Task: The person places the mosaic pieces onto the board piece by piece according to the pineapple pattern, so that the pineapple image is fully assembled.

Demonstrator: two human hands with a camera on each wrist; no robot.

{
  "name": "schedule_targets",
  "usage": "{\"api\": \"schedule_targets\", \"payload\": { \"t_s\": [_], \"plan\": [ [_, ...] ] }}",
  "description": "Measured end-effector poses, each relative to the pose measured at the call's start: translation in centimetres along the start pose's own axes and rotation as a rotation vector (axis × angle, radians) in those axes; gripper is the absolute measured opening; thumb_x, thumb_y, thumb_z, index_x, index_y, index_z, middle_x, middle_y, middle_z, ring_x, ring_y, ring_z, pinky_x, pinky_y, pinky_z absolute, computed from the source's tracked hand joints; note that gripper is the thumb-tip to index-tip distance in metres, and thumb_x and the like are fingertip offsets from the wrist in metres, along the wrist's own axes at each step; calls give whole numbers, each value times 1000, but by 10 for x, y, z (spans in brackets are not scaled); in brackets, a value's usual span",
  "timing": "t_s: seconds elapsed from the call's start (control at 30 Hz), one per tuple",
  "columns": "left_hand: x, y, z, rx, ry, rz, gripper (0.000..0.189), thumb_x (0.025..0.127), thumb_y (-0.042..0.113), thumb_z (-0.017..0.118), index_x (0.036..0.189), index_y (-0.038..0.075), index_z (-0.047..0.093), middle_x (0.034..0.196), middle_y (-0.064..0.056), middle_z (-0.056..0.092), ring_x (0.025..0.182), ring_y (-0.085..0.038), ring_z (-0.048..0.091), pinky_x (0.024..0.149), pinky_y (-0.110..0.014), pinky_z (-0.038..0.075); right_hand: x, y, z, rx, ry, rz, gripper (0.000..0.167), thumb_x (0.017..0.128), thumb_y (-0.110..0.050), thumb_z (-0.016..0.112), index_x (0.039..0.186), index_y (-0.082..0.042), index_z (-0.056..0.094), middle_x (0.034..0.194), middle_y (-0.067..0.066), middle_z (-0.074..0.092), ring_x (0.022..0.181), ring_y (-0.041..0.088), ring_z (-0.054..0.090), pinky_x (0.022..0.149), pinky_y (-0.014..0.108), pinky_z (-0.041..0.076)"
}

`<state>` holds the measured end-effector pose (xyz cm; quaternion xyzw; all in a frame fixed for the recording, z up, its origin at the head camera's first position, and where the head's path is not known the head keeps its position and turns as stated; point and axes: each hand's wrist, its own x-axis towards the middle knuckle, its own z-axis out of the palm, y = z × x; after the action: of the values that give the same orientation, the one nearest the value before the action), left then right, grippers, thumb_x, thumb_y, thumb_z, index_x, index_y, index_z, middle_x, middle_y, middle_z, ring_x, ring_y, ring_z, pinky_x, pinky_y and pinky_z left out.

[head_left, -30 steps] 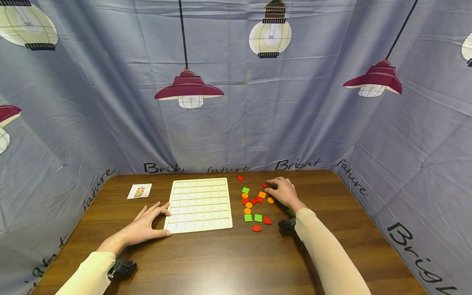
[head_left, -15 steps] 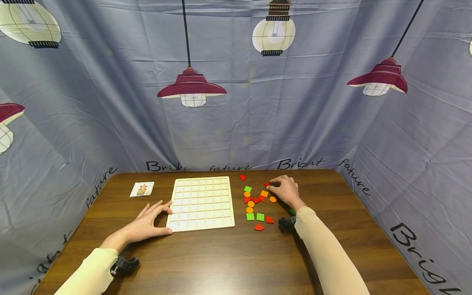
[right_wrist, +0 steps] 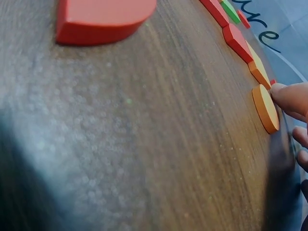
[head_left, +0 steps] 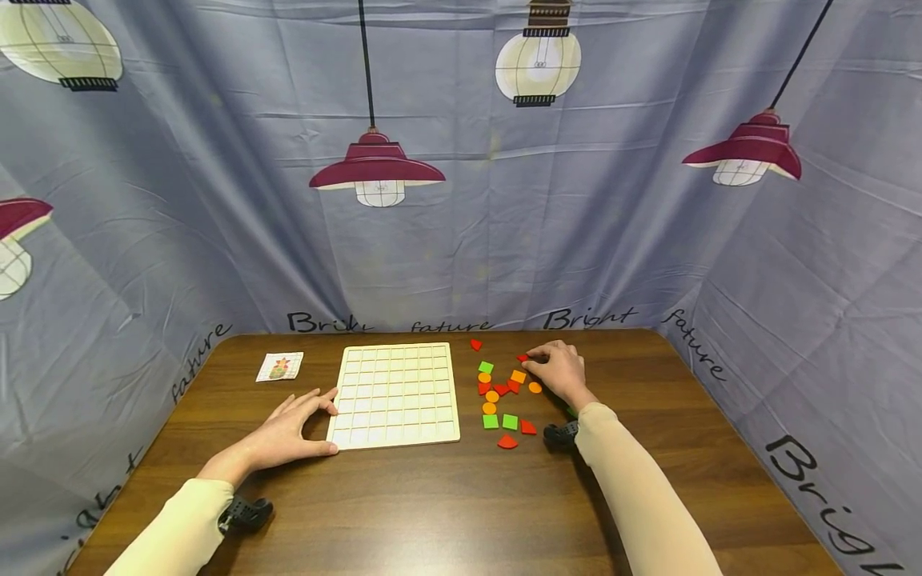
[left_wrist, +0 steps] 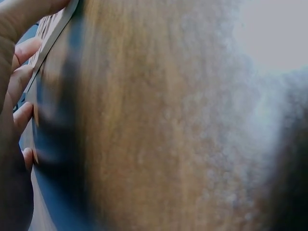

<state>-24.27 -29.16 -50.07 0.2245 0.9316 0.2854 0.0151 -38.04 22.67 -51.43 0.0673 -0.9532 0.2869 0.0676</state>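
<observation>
My left hand (head_left: 291,432) rests at the near left of a pale square grid board (head_left: 394,396), thumb by the near corner and fingertips along the left edge. In the left wrist view the board's edge (left_wrist: 55,41) shows beside the fingers. At the far side of the loose pieces, my right hand (head_left: 560,374) pinches a small red piece (head_left: 522,358) between thumb and index finger. Only a sliver of that red piece (right_wrist: 273,82) appears past the thumb in the right wrist view. An orange round piece (head_left: 535,388) lies just below this hand.
Several red, orange and green flat pieces lie right of the board, among them a green square (head_left: 510,422) and a red quarter-round piece (head_left: 507,442). A picture card (head_left: 279,366) lies back left. A printed curtain (head_left: 446,264) borders the brown table (head_left: 403,512).
The head view has shifted slightly, so the scene sits a little further right and up. Both hands and the pieces keep their places on the table.
</observation>
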Motion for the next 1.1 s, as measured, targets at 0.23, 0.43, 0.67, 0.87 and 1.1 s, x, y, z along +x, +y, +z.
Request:
{"api": "schedule_targets", "payload": {
  "t_s": [0.23, 0.43, 0.67, 0.87, 1.1],
  "plan": [
    [0, -1, 1, 5, 4, 10, 55, 81, 54, 82, 118, 20, 59, 160, -14, 41, 148, -46, 29, 118, -68, 9, 1, 0, 1, -3, 6, -1, 36, 93, -40, 75, 117, -14, 76, 128, 13, 59, 121, 39, 47, 104, 59, 29],
    [0, -1, 2, 11, 2, 8, 55, 82, 54, 82, 118, 21, 58, 160, -13, 40, 148, -45, 29, 118, -68, 8, 0, 1, 3, -3, 26, -7, 31, 93, -39, 75, 113, -15, 77, 126, 13, 60, 120, 39, 47, 102, 59, 30],
    [0, -2, 2, 5, 12, 7, 54, 82, 55, 81, 118, 21, 59, 161, -13, 40, 149, -46, 26, 119, -68, 8, 2, 0, 4, -12, 53, -36, 28, 93, -37, 76, 109, -15, 78, 123, 12, 63, 120, 39, 48, 102, 60, 31],
    [0, -3, 3, -10, 14, 14, 54, 83, 54, 81, 118, 21, 58, 160, -14, 40, 149, -46, 26, 118, -70, 6, 3, 0, 3, -10, 54, -54, 26, 93, -35, 76, 108, -13, 78, 122, 11, 65, 120, 39, 48, 104, 63, 30],
    [-3, -1, 3, -6, 25, 20, 52, 83, 53, 81, 118, 21, 58, 159, -14, 42, 147, -48, 29, 116, -71, 8, 2, 0, 4, -10, 51, -50, 25, 92, -33, 76, 105, -13, 78, 121, 10, 65, 120, 38, 48, 104, 63, 31]
  ]
}}
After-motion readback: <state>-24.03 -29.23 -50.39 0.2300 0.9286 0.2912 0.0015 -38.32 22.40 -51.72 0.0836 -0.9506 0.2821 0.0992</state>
